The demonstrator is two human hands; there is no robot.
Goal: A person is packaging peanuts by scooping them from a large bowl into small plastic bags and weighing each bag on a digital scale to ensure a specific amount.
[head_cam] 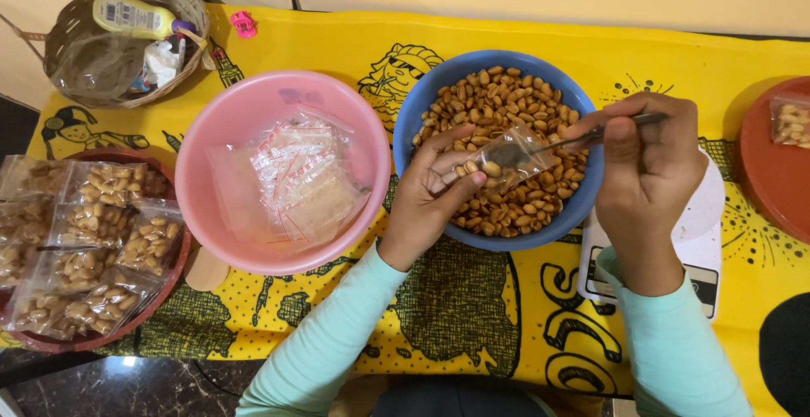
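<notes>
Left hand (430, 193) pinches a small clear plastic pouch (506, 160) open over the blue bowl of roasted peanuts (498, 143) while right hand (645, 164), closed around a metal spoon (582, 139), tips nuts in; a tilt could spill them.

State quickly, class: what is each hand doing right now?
Left hand: closed on a small clear bag, held open over the blue bowl.
Right hand: closed on a spoon, tip in the bag.

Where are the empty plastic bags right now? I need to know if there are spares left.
In the head view, the empty bags lie piled in the pink bowl, left of the blue bowl of peanuts and the left hand.
</notes>
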